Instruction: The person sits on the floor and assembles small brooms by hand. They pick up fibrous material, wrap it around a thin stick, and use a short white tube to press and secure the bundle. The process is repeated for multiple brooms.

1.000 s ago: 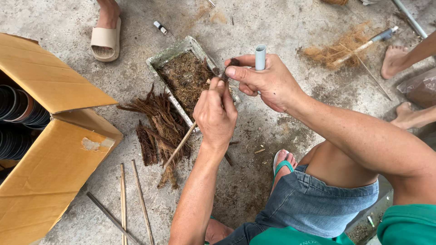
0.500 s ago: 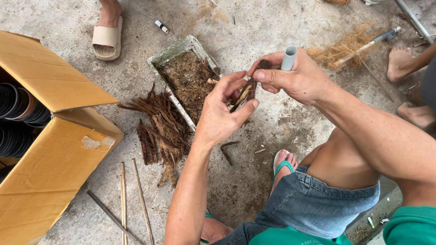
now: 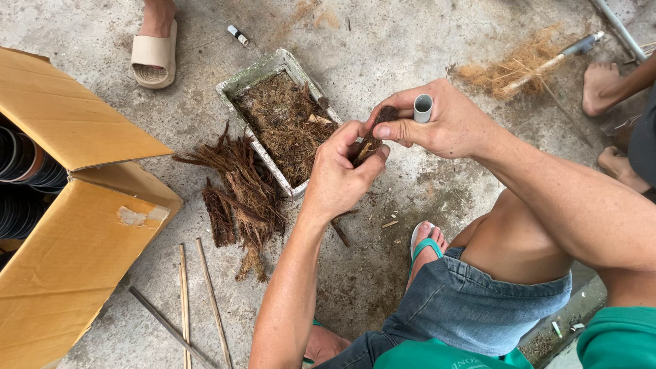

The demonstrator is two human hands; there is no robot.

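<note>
Head view: left hand (image 3: 339, 179) near centre, fingers clenched round a clump of brown fibre (image 3: 370, 142); right hand (image 3: 439, 123) at 1 o'clock of it, thumb and forefinger pinching the clump's top end, other fingers gripping a short grey tube (image 3: 423, 108). Fibre clump sits betw. both hands, just right of the grey tray (image 3: 256, 74) of fibre. Loose fibre pile (image 3: 239, 191) at 9 o'clock; cardboard box (image 3: 75, 225) far left; bamboo sticks (image 3: 198, 301) at 7.

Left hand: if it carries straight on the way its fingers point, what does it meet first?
Probably the right hand. The left hand points up and right, its fingers already on the brown fibre clump pinched between both hands. Depth is unclear from this single view.
</note>
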